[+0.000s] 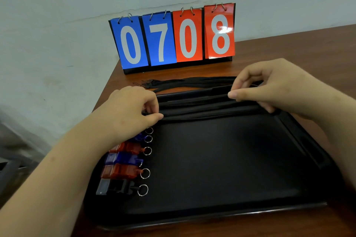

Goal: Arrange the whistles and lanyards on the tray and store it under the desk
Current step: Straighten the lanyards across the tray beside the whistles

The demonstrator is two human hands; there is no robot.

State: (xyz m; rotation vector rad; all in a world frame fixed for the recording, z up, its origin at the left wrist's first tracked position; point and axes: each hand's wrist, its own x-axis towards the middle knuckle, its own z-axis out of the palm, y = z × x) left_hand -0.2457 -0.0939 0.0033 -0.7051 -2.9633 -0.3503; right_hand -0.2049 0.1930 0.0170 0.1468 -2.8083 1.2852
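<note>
On the brown desk (279, 48), a black tray (221, 159) occupies the near area, with its long side toward the person.

Along the tray's left edge, a row of whistles (123, 165) lies side by side, with the key rings pointing toward the tray centre. From the near end, the visible bodies are black, red, blue, red and blue. A further ring shows at the far end, but its whistle is hidden under the left hand.

Across the tray's far edge, black lanyards (196, 106) are laid lengthwise from left to right.

- Left hand (131, 109): positioned at the far-left corner of the tray, with thumb and curled fingers pinching the left end of a lanyard strap.
- Right hand (269, 86): positioned near the far-right corner, with thumb and forefinger pinching a strap. Whether both hands grip the same lanyard cannot be determined.

Beyond the tray's far edge, a bundle of loose lanyards (183, 82) rests on the desk. Behind it, a flip scoreboard (173, 38) stands against the wall, showing 07 in blue and 08 in red.
</note>
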